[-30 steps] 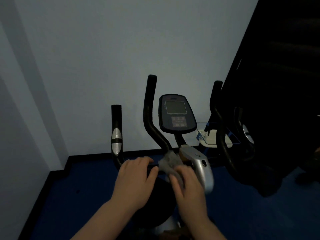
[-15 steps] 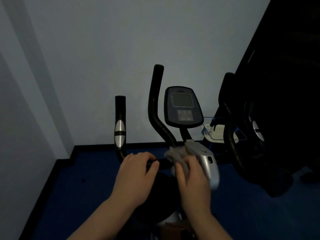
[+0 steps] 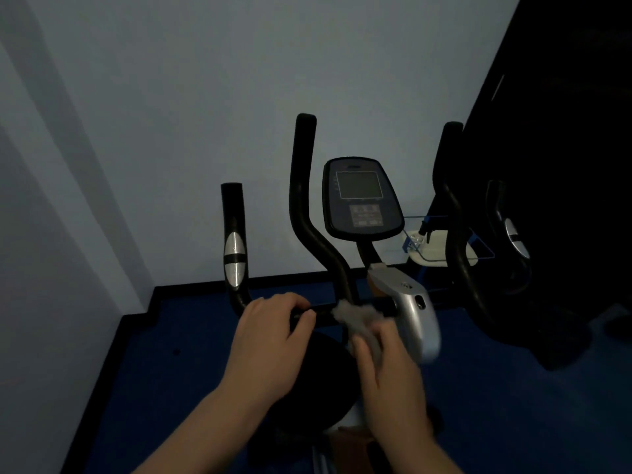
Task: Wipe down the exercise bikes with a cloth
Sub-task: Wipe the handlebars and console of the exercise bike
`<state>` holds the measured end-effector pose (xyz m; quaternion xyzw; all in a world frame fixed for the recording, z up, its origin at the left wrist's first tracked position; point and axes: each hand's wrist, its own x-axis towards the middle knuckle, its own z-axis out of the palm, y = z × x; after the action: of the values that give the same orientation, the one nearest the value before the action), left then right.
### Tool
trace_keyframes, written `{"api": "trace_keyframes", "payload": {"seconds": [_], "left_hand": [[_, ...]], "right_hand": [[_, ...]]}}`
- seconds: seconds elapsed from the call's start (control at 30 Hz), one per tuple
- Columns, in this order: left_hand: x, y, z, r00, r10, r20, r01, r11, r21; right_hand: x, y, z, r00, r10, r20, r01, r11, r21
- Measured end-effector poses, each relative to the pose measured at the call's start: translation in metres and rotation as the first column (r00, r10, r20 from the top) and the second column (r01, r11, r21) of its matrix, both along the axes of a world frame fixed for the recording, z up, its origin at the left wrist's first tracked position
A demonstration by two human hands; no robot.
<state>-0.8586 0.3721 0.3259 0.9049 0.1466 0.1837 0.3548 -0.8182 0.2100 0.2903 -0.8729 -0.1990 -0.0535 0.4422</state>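
Grey and crumpled, the cloth (image 3: 355, 319) lies bunched against the black crossbar (image 3: 325, 311) of the exercise bike (image 3: 403, 302), just left of its silver post housing. The right hand (image 3: 390, 374) holds it, fingers curled over the fabric. The left hand (image 3: 270, 340) grips the same bar, fingers wrapped around it, near the cloth but apart. Above stands the console (image 3: 362, 200). Blue floor (image 3: 154, 371) meets a pale wall (image 3: 171, 97).
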Motion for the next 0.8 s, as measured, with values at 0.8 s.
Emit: {"api": "trace_keyframes", "payload": {"seconds": [0.8], "left_hand": [[-0.002, 0.001, 0.001, 0.999, -0.033, -0.016, 0.033, 0.999, -0.028]], "right_hand": [[0.052, 0.024, 0.024, 0.972, -0.023, 0.234, 0.026, 1.000, -0.008]]}}
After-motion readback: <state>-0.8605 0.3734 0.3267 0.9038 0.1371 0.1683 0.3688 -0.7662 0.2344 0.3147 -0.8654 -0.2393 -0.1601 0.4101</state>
